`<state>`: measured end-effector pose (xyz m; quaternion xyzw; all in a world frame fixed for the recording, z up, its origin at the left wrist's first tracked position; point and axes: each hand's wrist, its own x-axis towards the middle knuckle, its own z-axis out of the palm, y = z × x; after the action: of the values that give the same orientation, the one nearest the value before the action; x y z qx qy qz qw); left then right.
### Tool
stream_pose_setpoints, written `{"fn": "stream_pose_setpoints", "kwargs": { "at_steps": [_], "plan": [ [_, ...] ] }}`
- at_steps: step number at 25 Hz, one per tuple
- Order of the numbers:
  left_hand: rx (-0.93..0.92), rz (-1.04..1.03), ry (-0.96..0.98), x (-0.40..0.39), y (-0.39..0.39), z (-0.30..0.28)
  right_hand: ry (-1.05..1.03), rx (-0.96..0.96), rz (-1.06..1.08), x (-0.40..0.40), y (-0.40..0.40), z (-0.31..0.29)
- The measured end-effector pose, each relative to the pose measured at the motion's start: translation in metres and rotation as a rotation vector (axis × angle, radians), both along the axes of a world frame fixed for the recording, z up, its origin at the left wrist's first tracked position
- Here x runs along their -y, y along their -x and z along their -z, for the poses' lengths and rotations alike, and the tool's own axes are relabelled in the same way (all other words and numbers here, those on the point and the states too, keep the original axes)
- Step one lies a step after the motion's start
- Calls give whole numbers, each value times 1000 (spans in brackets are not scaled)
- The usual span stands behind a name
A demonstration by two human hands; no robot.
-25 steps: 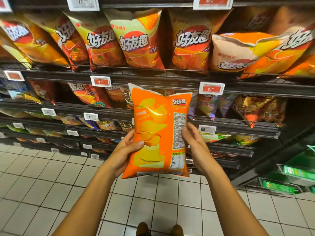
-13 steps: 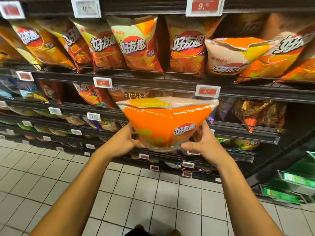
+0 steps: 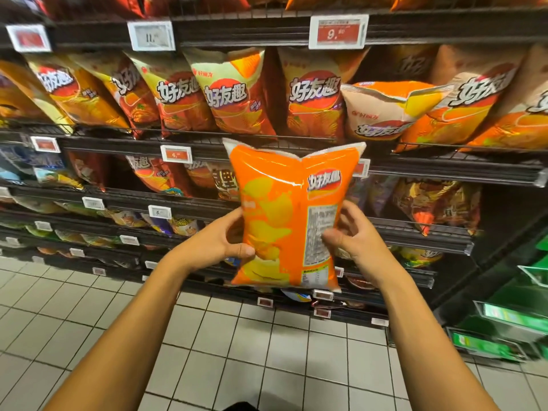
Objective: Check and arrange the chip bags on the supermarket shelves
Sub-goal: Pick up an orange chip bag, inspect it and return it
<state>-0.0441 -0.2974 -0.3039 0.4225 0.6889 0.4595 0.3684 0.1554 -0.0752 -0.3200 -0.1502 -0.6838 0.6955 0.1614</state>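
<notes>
While both arms reach forward, an orange chip bag (image 3: 292, 215) stands upright between the two hands, held in the air in front of the shelves and not touching any of them. The left hand (image 3: 221, 243) grips the bag's left edge a little below its middle: the thumb lies curled across the printed side facing the camera and the other fingers wrap behind, out of sight. The right hand (image 3: 354, 240) holds the right edge at about the same height, thumb pressed on the white nutrition panel, fingers bent round the edge; their tips are hidden behind the bag. The back of the bag faces the camera, with its centre seam running down between the two thumbs and a red logo above the right thumb. The crimped top edge rises well above both sets of fingers, and the bottom edge hangs below them.

Beyond the fingertips, a row of orange and red chip bags (image 3: 234, 93) leans on a wire shelf (image 3: 444, 157) higher than the held bag. One pale bag (image 3: 382, 111) in that row lies tipped over, up and to the right of the right hand. White and red price tags (image 3: 338, 31) hang on the shelf rails. Under the forearms lies a white tiled floor (image 3: 267, 357).
</notes>
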Motion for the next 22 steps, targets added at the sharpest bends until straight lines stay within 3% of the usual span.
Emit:
{"fn": "stream_pose_setpoints", "kwargs": {
  "at_steps": [5, 12, 16, 22],
  "plan": [
    [295, -67, -34, -1, -14, 3, 8, 116, 27, 1, 9, -4],
    [579, -114, 22, 1, -8, -2, 267, 139, -58, -2, 19, -2],
    [602, -105, 17, 2, 0, -6, 280, 141, -24, 0, 22, -5],
    [457, -23, -17, -17, 4, -4, 233, 53, 61, -3, 4, -5]
  ]
}}
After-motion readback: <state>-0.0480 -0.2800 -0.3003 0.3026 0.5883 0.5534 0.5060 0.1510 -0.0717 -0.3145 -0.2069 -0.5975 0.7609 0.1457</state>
